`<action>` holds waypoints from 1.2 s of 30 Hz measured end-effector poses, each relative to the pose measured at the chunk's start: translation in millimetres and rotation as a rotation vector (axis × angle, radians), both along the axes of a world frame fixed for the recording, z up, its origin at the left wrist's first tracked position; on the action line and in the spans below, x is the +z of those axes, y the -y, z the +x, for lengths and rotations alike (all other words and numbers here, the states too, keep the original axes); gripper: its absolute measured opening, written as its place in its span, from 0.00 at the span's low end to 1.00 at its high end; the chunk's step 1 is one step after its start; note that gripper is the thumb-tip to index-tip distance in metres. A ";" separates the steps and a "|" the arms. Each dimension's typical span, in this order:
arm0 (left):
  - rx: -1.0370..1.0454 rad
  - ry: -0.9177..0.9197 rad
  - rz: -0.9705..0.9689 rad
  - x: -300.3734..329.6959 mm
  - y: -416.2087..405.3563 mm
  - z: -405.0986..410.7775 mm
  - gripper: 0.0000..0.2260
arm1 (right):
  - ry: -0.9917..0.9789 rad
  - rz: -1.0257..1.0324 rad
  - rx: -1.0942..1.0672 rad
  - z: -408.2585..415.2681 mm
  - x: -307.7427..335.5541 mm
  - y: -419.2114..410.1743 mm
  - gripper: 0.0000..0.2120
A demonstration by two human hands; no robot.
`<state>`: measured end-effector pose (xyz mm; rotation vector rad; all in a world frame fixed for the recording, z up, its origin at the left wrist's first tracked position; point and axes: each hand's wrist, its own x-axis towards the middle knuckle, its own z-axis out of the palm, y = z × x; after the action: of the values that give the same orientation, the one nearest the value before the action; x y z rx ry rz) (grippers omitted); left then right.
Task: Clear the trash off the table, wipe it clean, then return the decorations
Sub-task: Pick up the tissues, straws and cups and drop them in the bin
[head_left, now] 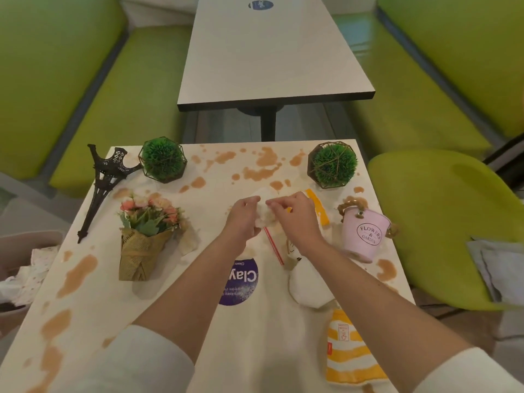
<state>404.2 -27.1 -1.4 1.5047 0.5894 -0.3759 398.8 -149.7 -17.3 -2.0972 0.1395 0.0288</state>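
crumpled tissue [265, 215] half-hidden, both hands' fingers [251, 200] pinching

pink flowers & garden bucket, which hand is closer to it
Right. The right hand is just left of the pink metal bucket, with a gap between them. The left hand is farther left, gripping a crumpled white tissue with it.

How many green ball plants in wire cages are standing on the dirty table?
2. One green ball plant stands at the far left corner, beside the tower model; the other stands at the far right corner. None seems hidden.
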 end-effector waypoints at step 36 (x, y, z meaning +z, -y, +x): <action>0.177 0.037 0.141 2.1 -111.3 -29.9 0.11 | -0.089 -0.101 -0.006 21.0 16.5 -88.3 0.16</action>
<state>374.2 84.2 0.7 1.5759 0.7261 -0.1725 419.7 -61.4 -0.8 -2.1969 0.2050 0.1137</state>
